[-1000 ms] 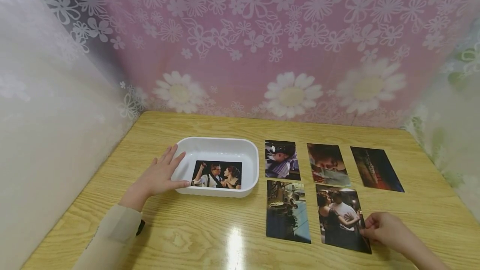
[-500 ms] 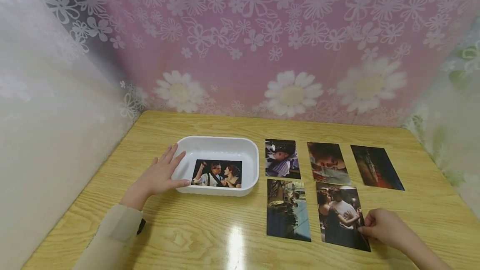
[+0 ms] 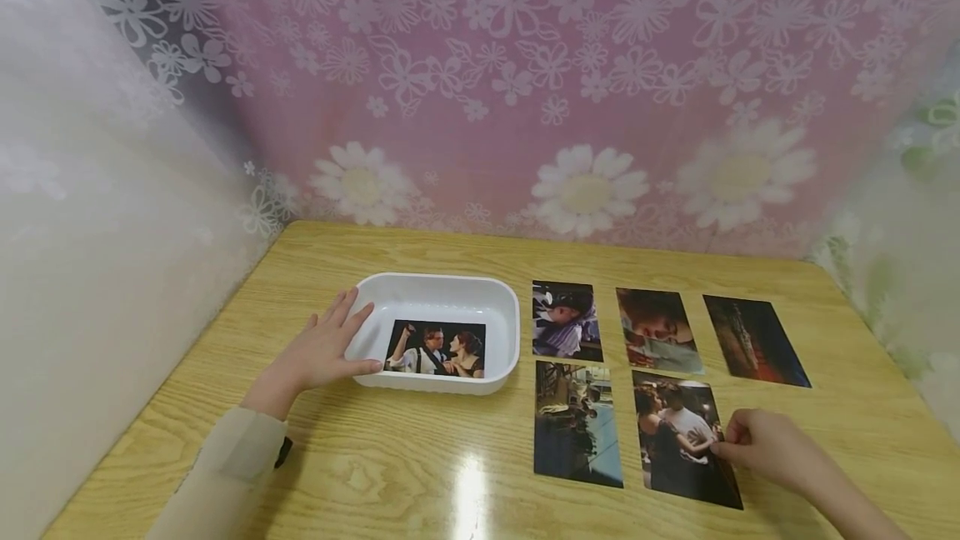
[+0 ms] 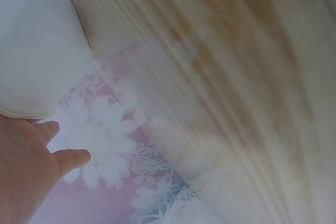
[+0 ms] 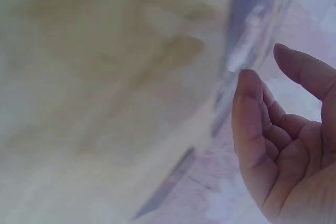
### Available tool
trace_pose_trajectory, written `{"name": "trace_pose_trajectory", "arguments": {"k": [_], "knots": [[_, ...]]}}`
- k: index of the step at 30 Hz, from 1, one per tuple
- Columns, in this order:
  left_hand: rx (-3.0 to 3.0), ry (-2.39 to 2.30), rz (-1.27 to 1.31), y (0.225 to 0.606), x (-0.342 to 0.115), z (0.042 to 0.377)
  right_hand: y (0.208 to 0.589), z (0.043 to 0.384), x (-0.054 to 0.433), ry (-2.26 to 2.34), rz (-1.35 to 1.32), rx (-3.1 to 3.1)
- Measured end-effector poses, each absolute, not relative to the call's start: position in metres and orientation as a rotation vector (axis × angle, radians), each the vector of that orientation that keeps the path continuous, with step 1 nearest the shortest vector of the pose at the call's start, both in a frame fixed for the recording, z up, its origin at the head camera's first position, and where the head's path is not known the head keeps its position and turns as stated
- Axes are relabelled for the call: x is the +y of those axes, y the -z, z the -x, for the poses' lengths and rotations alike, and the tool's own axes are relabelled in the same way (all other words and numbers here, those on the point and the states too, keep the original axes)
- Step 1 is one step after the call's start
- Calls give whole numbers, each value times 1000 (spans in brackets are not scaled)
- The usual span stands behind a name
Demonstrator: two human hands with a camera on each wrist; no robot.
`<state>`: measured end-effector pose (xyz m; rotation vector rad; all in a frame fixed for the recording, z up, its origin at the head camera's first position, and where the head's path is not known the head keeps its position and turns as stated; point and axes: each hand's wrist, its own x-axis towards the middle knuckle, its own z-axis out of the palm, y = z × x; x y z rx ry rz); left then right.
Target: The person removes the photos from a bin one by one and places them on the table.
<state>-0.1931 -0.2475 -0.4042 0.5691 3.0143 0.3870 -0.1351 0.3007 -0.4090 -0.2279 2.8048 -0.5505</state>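
My left hand lies with spread, straight fingers at the left rim of a white plastic tray. Inside the tray is a photo of two people against black. In the left wrist view two fingers show beside the white tray. At the right edge of a photo of a dancing couple, which lies flat on the table, is my right hand, fingertips over its edge. The right wrist view shows thumb and forefinger apart, the other fingers loosely curled, nothing between them.
Beside the tray lie more photos: one of a bent head, one of a face, a dark ship picture and a deck scene. Patterned cloth walls the back and sides of the wooden table.
My right hand has shifted slightly up and left over the edge of the couple photo, its fingertips loosening there. My left hand and the tray have stayed in place.
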Motion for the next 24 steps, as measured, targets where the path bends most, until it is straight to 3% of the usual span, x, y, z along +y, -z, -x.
{"name": "trace_pose_trajectory", "arguments": {"k": [9, 24], "knots": [[3030, -365, -586, 405, -248, 194, 379, 150, 271, 620, 340, 2835], [3042, -372, -595, 409, -250, 194, 356, 187, 169, 694, 626, 2915]]}}
